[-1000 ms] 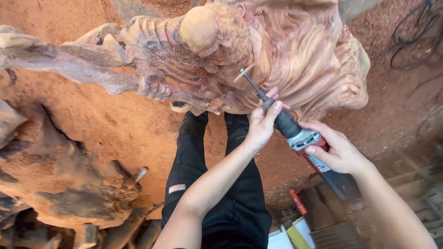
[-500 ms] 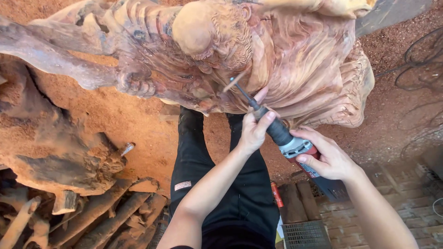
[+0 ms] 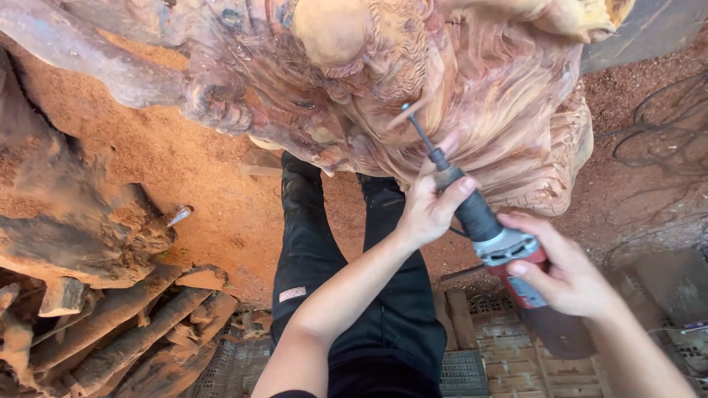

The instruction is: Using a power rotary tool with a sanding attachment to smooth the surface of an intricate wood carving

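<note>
Rotary carving tool (image 3: 493, 237), centre right: black neck, silver collar, red body, and a thin shaft whose tip meets the reddish wood carving (image 3: 413, 88) at the far side. The left hand (image 3: 428, 210) is wrapped round the neck; the right hand (image 3: 568, 276) is wrapped round the red body. Reddish sawdust (image 3: 184, 169) covers the ground to the left.

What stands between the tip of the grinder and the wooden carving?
Nothing visible. The left hand and right hand hold the die grinder, and its bit already reaches the carving.
</note>
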